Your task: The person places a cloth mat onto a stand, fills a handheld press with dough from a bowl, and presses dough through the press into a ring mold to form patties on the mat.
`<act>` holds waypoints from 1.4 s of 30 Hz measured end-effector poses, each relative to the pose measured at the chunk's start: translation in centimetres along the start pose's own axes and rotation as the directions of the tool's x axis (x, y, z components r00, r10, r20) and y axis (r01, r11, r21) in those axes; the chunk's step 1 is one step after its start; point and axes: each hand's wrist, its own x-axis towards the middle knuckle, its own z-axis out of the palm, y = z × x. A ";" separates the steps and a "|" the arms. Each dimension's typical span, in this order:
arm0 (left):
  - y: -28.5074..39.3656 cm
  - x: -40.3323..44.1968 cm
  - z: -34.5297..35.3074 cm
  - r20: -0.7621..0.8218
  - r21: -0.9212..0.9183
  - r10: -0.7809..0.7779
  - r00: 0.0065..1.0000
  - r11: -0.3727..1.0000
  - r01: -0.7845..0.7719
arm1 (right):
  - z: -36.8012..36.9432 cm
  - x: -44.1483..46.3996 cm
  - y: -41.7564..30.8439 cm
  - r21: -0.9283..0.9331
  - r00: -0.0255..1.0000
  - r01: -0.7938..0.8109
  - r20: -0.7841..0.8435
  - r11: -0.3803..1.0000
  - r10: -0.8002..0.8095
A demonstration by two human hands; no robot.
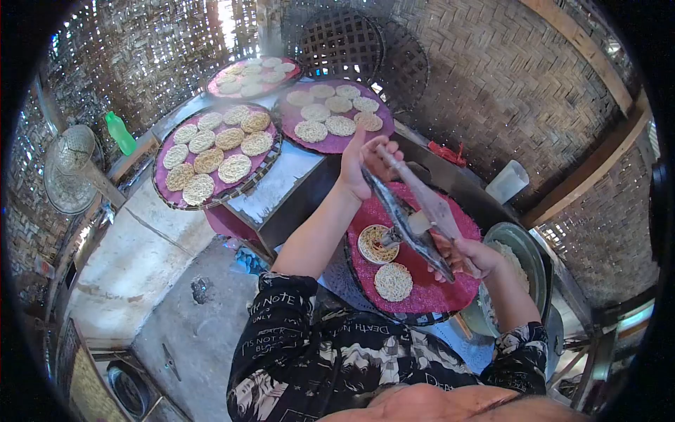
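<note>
A two-handled hand press (402,214), with two long bars and a pale plunger (419,223) between them, is held over a round tray in front of me. At its upper end, my left hand (365,165) is closed around the bars, the thumb sticking up. My right hand (470,259) grips the lower end. Beneath the press, a small round mould (378,244) with pale strands in it sits on the pink cloth of the tray (450,299). Beside the mould lies a flat disc of pale strands (393,282).
Round trays of strand discs (217,151) (336,116) (253,76) stand at the back left. On the right are a green basin (540,281) with pale contents and a white plastic cup (508,181). A green bottle (121,133) leans at the left. Woven walls surround me.
</note>
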 end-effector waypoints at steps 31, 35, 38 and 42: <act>-1.5 -5.5 -0.2 0.004 0.989 0.071 0.997 -0.145 0.006 | 6.2 2.9 -2.6 -0.107 0.901 0.390 -0.162 0.915 -0.403; -1.9 -7.8 -2.5 -0.141 0.980 0.403 0.904 0.190 0.068 | 4.3 6.3 -1.3 0.074 0.874 0.473 0.092 0.878 -0.478; -0.1 -9.9 -9.0 -0.059 0.998 0.466 0.883 0.029 0.051 | 1.7 8.3 1.3 -0.669 0.827 0.300 -0.173 0.680 -0.534; 1.1 -12.5 -6.8 -0.200 0.922 0.453 0.869 0.388 0.010 | 1.4 9.1 2.6 -0.850 0.763 -0.073 -0.384 0.522 -0.519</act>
